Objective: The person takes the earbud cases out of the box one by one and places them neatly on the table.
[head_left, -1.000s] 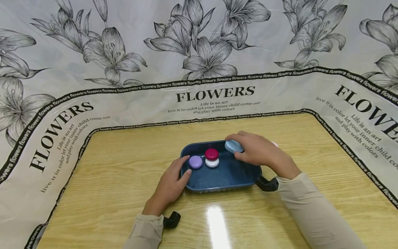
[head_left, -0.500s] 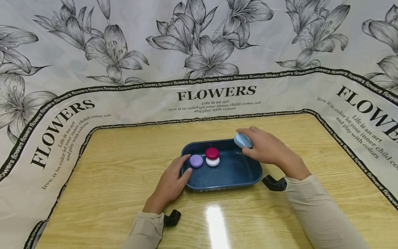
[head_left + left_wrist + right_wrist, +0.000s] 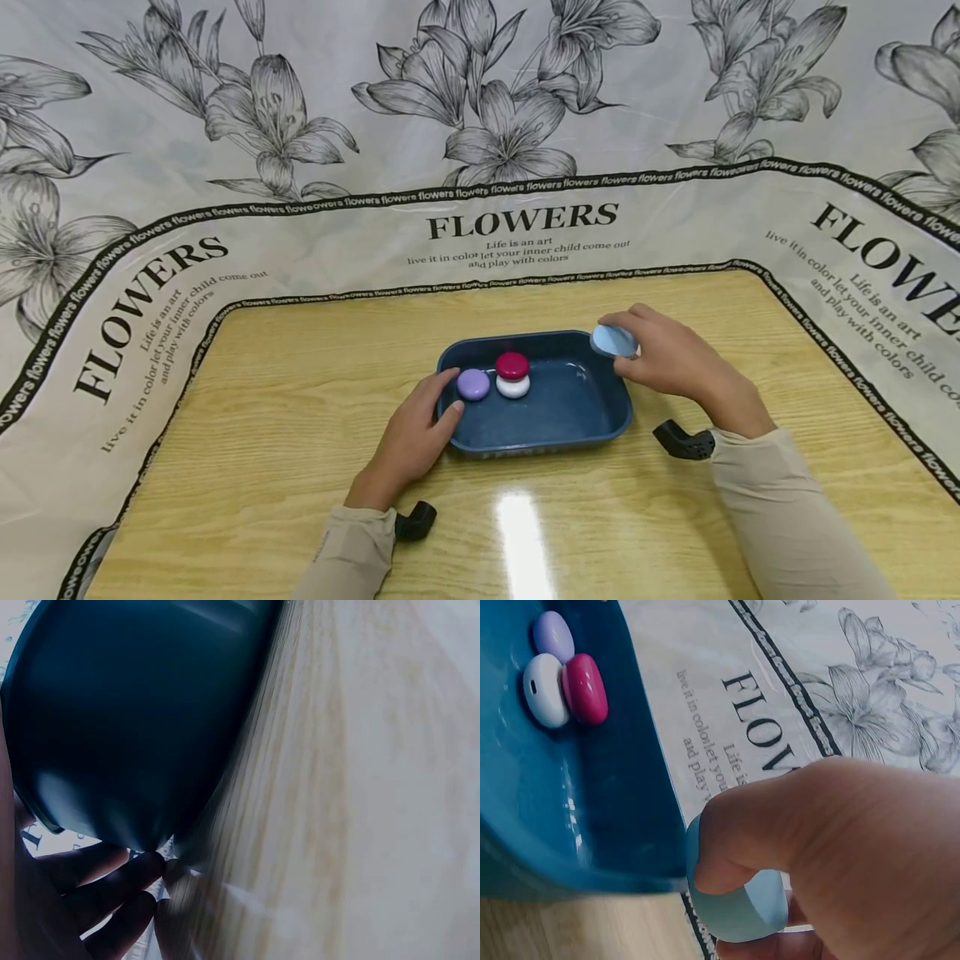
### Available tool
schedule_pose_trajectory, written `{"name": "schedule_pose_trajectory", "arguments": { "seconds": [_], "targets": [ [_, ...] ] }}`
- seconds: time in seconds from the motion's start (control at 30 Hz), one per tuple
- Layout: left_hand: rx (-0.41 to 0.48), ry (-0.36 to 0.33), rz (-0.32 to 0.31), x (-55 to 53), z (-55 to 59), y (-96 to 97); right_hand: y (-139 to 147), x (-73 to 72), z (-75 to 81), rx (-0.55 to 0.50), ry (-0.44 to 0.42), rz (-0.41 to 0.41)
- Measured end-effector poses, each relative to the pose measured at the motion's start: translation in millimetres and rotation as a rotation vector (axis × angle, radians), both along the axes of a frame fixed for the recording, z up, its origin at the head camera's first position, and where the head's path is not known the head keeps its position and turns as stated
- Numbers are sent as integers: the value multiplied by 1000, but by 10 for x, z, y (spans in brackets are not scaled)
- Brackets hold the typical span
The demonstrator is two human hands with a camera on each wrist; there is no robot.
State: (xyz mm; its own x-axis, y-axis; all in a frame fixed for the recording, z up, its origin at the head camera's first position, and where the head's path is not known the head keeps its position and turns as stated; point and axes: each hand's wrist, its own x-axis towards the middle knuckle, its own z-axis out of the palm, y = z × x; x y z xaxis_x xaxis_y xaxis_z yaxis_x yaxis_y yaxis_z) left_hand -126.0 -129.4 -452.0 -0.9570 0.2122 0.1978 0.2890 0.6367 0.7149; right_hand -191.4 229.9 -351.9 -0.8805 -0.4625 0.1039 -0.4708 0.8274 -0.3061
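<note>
A dark blue rectangular tub [image 3: 540,421] with rounded corners stands on the table. My left hand [image 3: 408,437] grips its left rim, and in the left wrist view the fingertips [image 3: 150,862] touch its outer wall. My right hand [image 3: 675,358] pinches a light blue round, smooth disc [image 3: 613,340] between thumb and fingers, at the tub's back right corner. In the right wrist view the disc [image 3: 739,907] is beside the rim. Inside the tub are a purple disc [image 3: 473,385], a white disc [image 3: 513,387] and a crimson disc [image 3: 512,365], which leans on the white one.
The wood-grain table [image 3: 300,392] extends around the tub. Behind it rises a white flower-printed sheet [image 3: 517,233]. Each wrist wears a black camera mount [image 3: 684,440]. A bright light reflection lies on the table in front of the tub.
My right hand has moved right with the light blue disc, from over the tub's back edge to its back right corner. A pale thing behind that hand is no longer visible. My left hand stays put.
</note>
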Motion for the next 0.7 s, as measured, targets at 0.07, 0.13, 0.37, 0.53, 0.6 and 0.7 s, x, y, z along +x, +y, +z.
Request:
{"name": "schedule_pose_trajectory", "arguments": {
  "seconds": [0.07, 0.13, 0.37, 0.53, 0.6, 0.7],
  "targets": [
    [-1, -2, 3, -2, 4, 0, 52, -1, -13, -6, 6, 2],
    [-3, 0, 6, -6, 3, 1, 103, -5, -22, -17, 6, -3],
    [1, 12, 0, -19, -6, 6, 273, -1, -53, -59, -30, -52],
    [-6, -3, 2, -24, -10, 5, 383, 9, -94, -71, -53, -82],
    [-9, -3, 4, -21, -10, 2, 423, 11, -116, -74, -53, -84],
    [-11, 4, 2, -12, -12, 0, 483, 18, -153, -84, -45, -87]
  ]
}}
